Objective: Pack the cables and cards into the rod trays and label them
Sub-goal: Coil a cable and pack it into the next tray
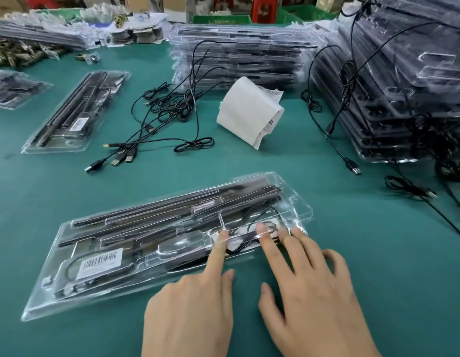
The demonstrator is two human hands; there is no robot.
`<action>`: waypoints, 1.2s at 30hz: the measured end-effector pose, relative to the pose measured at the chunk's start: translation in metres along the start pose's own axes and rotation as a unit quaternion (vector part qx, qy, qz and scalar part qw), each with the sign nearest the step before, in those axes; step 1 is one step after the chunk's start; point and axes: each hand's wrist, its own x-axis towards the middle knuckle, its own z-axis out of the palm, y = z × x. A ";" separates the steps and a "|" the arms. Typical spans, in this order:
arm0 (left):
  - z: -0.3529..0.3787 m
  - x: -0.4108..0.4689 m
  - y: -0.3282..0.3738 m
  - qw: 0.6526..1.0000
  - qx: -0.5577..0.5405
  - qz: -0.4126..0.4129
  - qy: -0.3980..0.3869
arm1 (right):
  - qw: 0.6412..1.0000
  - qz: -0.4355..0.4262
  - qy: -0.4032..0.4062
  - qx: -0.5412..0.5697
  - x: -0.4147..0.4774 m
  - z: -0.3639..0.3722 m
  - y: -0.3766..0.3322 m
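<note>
A clear plastic rod tray (pixel 77 292) lies slanted on the green table in front of me, with black rods, a coiled black cable and a white card inside. A barcode label (pixel 100 262) sticks on its lid near the left end. My left hand (pixel 195 313) presses one straight finger on the lid at the tray's near edge. My right hand (pixel 311 292) presses flat fingers on the lid over the cable and card compartment (pixel 249 238). Several loose USB cables (pixel 156 119) lie further back. A roll of barcode labels (pixel 247 114) stands beyond them.
Tall stacks of trays stand at the back (pixel 236 55) and at the right (pixel 404 94), with cables hanging off the right one. A labelled tray (pixel 72 114) lies at the left, another at the far left edge (pixel 12 88). Brass parts (pixel 15 55) sit at the back left.
</note>
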 end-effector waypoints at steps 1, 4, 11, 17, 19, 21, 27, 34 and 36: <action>-0.001 0.000 -0.001 1.000 -0.013 0.004 -0.001 | 1.000 0.011 -0.011 -0.007 0.002 -0.001 -0.005; -0.004 0.002 -0.002 0.999 -0.016 0.009 -0.027 | 0.999 0.028 -0.033 -0.020 0.005 -0.004 -0.013; -0.003 0.004 -0.003 0.997 -0.012 -0.005 -0.070 | 0.998 -0.036 0.046 0.004 -0.006 0.000 -0.010; -0.004 0.005 -0.004 0.997 -0.005 0.006 -0.081 | 0.991 -0.136 0.000 -0.016 0.003 0.007 0.005; -0.003 0.005 -0.004 0.997 -0.011 0.002 -0.076 | 0.988 -0.153 -0.023 -0.018 0.012 0.006 0.010; -0.002 0.004 -0.003 0.997 -0.010 -0.003 -0.075 | 0.986 -0.161 -0.039 -0.024 0.023 0.005 0.015; -0.003 0.005 -0.003 0.995 0.002 -0.006 -0.100 | 0.982 -0.172 -0.075 -0.021 0.031 0.002 0.029; -0.005 0.006 -0.003 0.995 -0.004 -0.016 -0.094 | 0.982 -0.157 -0.105 -0.004 0.031 0.003 0.031; -0.007 0.005 -0.003 0.995 -0.005 -0.017 -0.098 | 0.982 -0.153 -0.108 -0.007 0.033 0.002 0.030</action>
